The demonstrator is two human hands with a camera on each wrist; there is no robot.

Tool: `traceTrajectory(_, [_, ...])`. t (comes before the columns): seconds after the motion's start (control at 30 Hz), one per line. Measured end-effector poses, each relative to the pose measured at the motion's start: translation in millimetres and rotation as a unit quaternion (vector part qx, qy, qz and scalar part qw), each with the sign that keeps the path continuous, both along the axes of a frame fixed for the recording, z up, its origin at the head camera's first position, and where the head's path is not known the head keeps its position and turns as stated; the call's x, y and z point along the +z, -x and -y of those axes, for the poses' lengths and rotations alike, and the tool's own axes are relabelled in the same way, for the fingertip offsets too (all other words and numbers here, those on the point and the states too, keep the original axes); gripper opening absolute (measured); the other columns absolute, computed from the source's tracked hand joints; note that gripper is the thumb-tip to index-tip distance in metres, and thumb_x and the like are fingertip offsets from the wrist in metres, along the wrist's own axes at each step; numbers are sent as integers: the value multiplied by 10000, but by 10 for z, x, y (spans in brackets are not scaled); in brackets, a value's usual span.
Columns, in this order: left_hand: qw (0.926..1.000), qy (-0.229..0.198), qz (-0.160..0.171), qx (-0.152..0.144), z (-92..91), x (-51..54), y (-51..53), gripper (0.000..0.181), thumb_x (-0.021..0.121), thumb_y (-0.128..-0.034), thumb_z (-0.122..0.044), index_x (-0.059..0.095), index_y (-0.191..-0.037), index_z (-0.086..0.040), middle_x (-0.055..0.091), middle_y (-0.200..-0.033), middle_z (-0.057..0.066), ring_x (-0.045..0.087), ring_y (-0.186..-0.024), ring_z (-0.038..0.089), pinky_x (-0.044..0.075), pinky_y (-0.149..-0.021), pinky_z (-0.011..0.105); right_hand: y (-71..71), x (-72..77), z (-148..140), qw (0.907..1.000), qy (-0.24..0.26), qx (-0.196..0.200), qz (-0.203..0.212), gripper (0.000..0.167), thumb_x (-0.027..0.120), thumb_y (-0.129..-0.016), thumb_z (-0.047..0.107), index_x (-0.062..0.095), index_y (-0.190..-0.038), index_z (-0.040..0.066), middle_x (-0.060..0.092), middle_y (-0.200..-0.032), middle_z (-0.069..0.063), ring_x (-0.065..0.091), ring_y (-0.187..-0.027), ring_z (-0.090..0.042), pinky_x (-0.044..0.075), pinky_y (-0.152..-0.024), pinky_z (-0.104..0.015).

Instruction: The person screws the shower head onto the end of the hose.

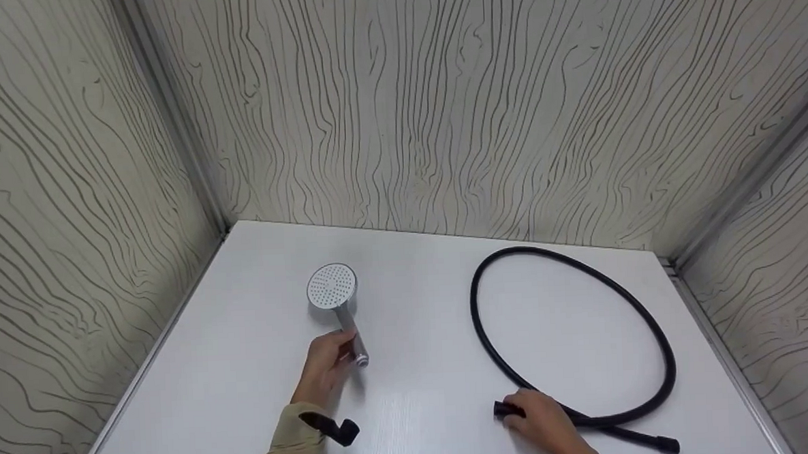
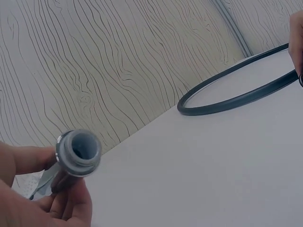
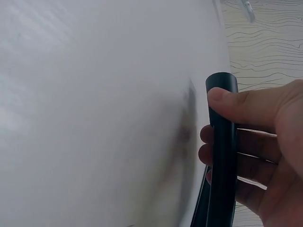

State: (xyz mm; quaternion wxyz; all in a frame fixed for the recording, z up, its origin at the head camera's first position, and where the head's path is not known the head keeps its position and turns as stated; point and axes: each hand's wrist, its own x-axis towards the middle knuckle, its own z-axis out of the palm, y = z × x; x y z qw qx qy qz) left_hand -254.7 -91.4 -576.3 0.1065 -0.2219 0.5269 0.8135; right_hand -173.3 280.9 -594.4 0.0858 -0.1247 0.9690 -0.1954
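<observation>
Black hose end (image 3: 223, 139), grey shower head (image 1: 332, 287) | in right, left hands (image 1: 538, 415) (image 1: 322, 359) respectively

the left hand (image 1: 328, 353) hides part of the handle (image 1: 345, 318), the right hand (image 1: 540, 417) part of the hose (image 1: 668, 365); the head view's bottom edge cuts off the sleeve (image 1: 293, 436), the left wrist view's right edge the right hand.

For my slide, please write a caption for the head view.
Left hand holds a shower head; right hand grips a black hose.

Left hand (image 1: 325, 357) and right hand (image 1: 540, 417) curl their fingers (image 3: 258, 144).
</observation>
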Motion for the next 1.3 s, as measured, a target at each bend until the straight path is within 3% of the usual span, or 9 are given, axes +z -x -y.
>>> traceTrajectory(0.17, [10000, -2, -36, -34, -18, 35, 1, 383, 595, -948, -104, 521, -1270, 90, 604, -1092, 120, 582, -1012, 207, 489, -1028, 393, -1, 29, 1, 9999, 129, -18, -45, 238, 759, -797, 183, 732, -1015, 94, 700, -917, -6, 631, -847, -189, 532, -741, -392])
traceTrajectory(0.3, [10000, -8, -41, 3, -29, 44, -5, 408, 586, -954, -107, 502, -1300, 94, 590, -1174, 163, 576, -1038, 211, 461, -1071, 418, -5, 47, 2, 9996, 275, -31, -44, 220, 746, -810, 181, 734, -1016, 107, 708, -922, 5, 644, -851, -179, 540, -736, -372])
traceTrajectory(0.5, [9999, -29, -102, 127, -41, 34, -9, 418, 578, -952, -81, 483, -1305, 121, 581, -1203, 200, 580, -1015, 205, 455, -1076, 431, 0, 69, 12, 9989, 457, -93, 17, 195, 736, -820, 151, 724, -1006, 95, 702, -934, 4, 639, -858, -169, 541, -737, -350])
traceTrajectory(0.73, [9997, -44, -132, 179, -50, 63, -20, 385, 584, -944, -68, 500, -1266, 125, 620, -1020, 104, 581, -964, 185, 464, -1054, 422, -17, 98, 32, 9978, 499, -91, -425, 203, 766, -790, 88, 725, -987, 58, 716, -928, -32, 668, -862, -224, 568, -751, -360])
traceTrajectory(0.87, [9998, 26, -178, 85, -58, 94, -38, 377, 594, -945, -87, 514, -1250, 120, 620, -970, 71, 587, -937, 170, 476, -1037, 404, -12, 125, 38, 9975, 536, -168, -433, 202, 737, -802, 51, 722, -1003, 60, 709, -922, -19, 669, -864, -217, 570, -756, -360])
traceTrajectory(1.03, [9997, 115, -199, -6, -72, 118, -55, 373, 599, -947, -113, 522, -1239, 105, 631, -1013, 93, 596, -946, 169, 475, -1045, 406, -16, 169, 44, 9972, 602, -273, -358, 234, 721, -828, 100, 721, -1061, 109, 717, -971, -4, 671, -927, -220, 568, -805, -408])
traceTrajectory(1.3, [9997, 204, -94, 14, -87, 134, -57, 412, 581, -961, -133, 499, -1291, 99, 623, -1112, 136, 593, -1038, 215, 452, -1085, 435, -36, 181, 77, 9900, 935, -627, -852, 275, 771, -789, 114, 711, -1054, 75, 730, -959, -30, 690, -919, -219, 584, -814, -370])
